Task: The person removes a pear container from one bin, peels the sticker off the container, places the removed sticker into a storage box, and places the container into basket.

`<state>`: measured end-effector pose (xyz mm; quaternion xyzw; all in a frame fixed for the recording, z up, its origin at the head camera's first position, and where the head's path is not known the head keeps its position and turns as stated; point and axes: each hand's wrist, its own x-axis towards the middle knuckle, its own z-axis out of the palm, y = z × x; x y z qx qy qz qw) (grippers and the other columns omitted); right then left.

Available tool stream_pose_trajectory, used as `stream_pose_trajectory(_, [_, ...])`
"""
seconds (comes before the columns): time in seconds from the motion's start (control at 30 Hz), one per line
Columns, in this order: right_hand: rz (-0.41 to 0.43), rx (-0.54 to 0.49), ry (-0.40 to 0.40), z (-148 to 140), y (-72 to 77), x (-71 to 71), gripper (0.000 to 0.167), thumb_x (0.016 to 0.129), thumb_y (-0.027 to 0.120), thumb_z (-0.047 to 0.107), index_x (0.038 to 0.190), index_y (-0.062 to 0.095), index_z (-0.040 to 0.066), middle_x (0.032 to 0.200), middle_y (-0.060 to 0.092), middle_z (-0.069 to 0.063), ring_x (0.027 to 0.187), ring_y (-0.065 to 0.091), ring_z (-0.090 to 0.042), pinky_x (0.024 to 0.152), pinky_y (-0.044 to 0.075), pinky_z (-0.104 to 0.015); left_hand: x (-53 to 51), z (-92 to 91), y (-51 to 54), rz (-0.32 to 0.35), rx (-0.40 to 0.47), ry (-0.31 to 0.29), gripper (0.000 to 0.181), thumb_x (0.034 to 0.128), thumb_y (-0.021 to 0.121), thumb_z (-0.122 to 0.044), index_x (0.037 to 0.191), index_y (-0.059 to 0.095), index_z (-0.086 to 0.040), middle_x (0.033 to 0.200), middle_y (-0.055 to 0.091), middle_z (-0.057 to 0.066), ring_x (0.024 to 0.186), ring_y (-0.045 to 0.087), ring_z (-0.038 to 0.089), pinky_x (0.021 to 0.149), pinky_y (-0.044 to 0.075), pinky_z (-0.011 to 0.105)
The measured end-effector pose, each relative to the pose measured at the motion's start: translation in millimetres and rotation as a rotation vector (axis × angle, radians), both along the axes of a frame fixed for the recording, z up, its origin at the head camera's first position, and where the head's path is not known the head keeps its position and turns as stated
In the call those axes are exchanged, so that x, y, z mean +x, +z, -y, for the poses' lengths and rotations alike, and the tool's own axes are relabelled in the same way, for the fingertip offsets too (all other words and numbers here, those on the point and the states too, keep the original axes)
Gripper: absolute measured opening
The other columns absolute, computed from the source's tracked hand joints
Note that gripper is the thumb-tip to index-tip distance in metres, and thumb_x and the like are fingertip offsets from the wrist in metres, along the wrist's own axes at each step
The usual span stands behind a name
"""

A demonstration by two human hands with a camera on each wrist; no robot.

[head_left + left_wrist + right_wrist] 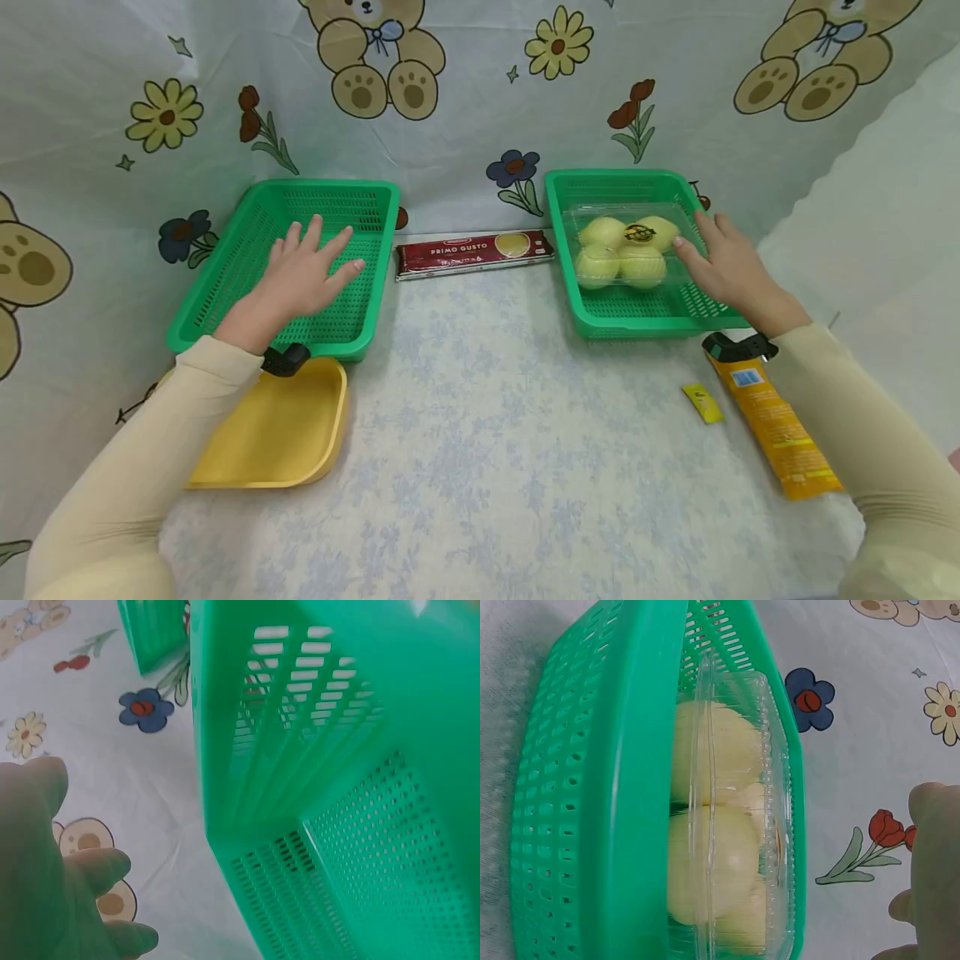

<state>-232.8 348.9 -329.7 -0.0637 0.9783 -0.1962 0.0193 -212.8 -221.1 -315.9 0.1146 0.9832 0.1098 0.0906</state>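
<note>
My left hand [307, 271] hovers with spread fingers over the left green basket [378, 275], which holds nothing that shows. Over the right side of the other green basket [637, 327] is my right hand [731, 262], its fingers extended. Inside that basket sits a clear plastic box [739, 817] of round, pale yellow-green items [641, 265], with a dark sticker on its lid. The right thumb appears close to the box's edge; whether it touches cannot be told. In the left wrist view, the left fingers [97, 870] are apart from the basket wall.
Between the baskets lies a dark red Primo Gusto packet [474, 253]. A yellow tray [277, 433] stands below the left forearm. On the right, an orange packet [780, 433] is partly under the right forearm, with a small yellow sachet [702, 403] beside it.
</note>
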Motion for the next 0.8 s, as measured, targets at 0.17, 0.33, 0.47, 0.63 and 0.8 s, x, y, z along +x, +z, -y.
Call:
stream_pose_trajectory(0.17, [0.011,-0.015,-0.019,-2,-3.5,1.2,0.080,0.108,0.018,0.055,0.163,0.002,-0.001,0.163,0.000,-0.040,0.151,0.004,-0.060,0.117,0.009,-0.076,10.3,-8.2,-7.7,-0.009,0.014,-0.021,0.069,0.1087,0.033,-0.052,0.165,0.017,-0.014,0.168,-0.001,0.033,0.152,-0.004,0.060,0.119,0.004,0.075])
stream_pose_trajectory(0.33, [0.030,-0.081,-0.078,-2,-8.0,0.9,0.080,0.108,0.017,0.054,0.162,0.005,-0.003,0.163,0.012,-0.038,0.149,0.013,-0.061,0.117,0.014,-0.074,22.5,-18.3,-14.9,0.002,0.045,-0.027,0.067,0.1090,0.036,-0.048,0.164,0.020,-0.014,0.168,0.002,0.033,0.152,-0.001,0.061,0.119,0.006,0.076])
stream_pose_trajectory(0.47, [0.096,-0.203,-0.171,-1,-8.7,6.1,0.084,0.105,0.013,0.062,0.164,0.004,0.002,0.165,0.014,-0.034,0.141,0.033,-0.059,0.111,0.027,-0.073,30.1,-31.8,-20.0,-0.016,0.088,-0.033,0.067,0.1087,0.040,-0.046,0.164,0.022,-0.013,0.168,0.006,0.032,0.152,0.003,0.060,0.119,0.009,0.075])
stream_pose_trajectory(0.63, [0.154,-0.358,-0.250,1,-8.1,12.0,0.093,0.099,0.013,0.072,0.165,0.002,0.006,0.168,0.010,-0.029,0.128,0.051,-0.054,0.106,0.041,-0.066,29.8,-65.4,-22.1,-0.026,0.219,-0.090,0.067,0.1077,0.044,-0.045,0.164,0.024,-0.014,0.169,0.010,0.027,0.155,0.007,0.053,0.123,0.009,0.071])
stream_pose_trajectory(0.8, [0.233,-0.414,-0.271,-1,-7.1,13.3,0.103,0.096,0.017,0.077,0.163,0.000,0.002,0.161,0.025,-0.036,0.120,0.061,-0.043,0.098,0.056,-0.044,21.2,-112.6,-24.8,-0.004,0.275,-0.173,0.068,0.1060,0.047,-0.046,0.163,0.026,-0.016,0.170,0.014,0.022,0.158,0.013,0.044,0.127,0.011,0.063])
